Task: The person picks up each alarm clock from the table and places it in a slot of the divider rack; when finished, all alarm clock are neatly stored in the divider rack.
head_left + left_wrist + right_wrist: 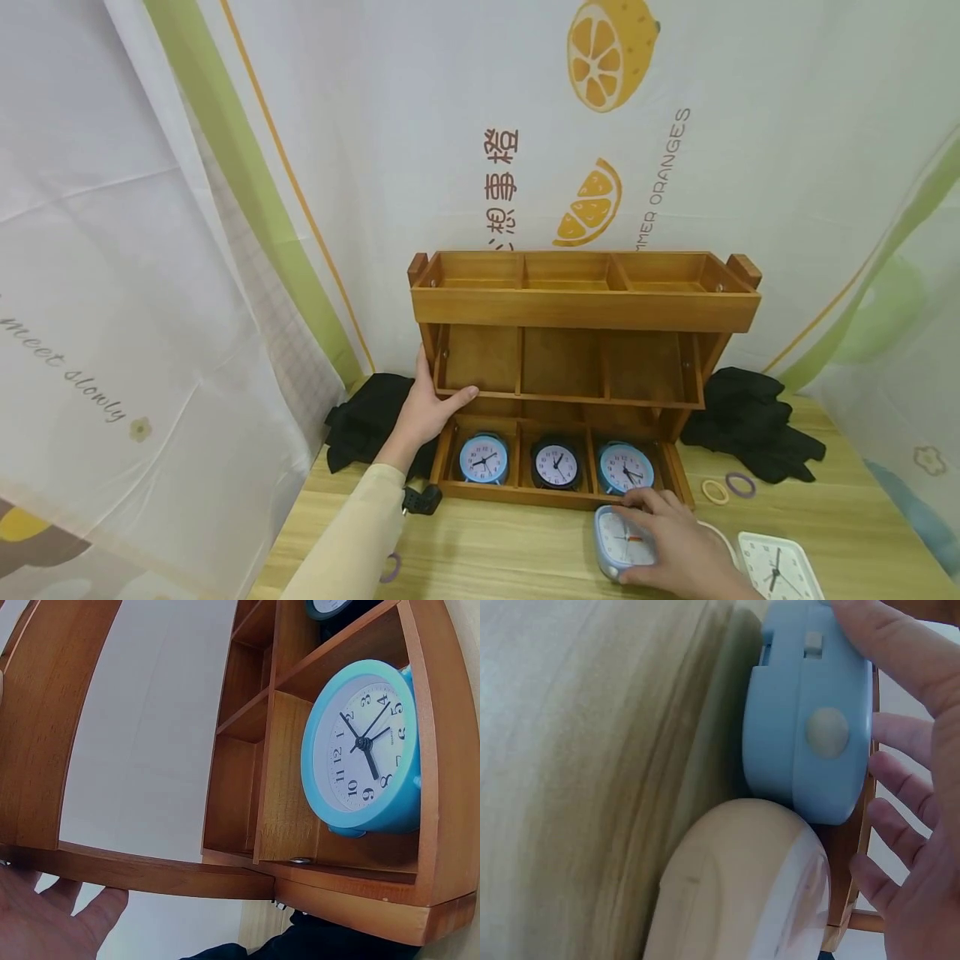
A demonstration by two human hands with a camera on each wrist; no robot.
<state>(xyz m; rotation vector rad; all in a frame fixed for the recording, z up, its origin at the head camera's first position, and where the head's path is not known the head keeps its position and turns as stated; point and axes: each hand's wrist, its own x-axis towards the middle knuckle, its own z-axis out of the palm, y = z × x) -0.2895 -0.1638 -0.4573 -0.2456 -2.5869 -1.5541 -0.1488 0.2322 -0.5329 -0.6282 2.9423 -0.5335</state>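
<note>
A tiered wooden storage box (585,310) stands unfolded, its trays raised in steps. My left hand (429,408) grips the middle tray's left end, thumb over the front edge and fingers along the outer side. The bottom tray holds a blue round alarm clock (483,460) at left, a black one (556,467) in the middle and another blue one (397,791) at right. In front of the box, my right hand (675,533) holds a pale blue alarm clock (810,727) by its edges, thumb and index finger on opposite sides. A peach rounded clock (735,885) lies beside it, mostly hidden under the hand in the head view.
A white square clock (776,568) lies at front right. Yellow (715,492) and purple (741,485) rings rest right of the box. Black cloth bunches at its left (367,421) and right (753,425). A printed curtain (337,167) hangs behind.
</note>
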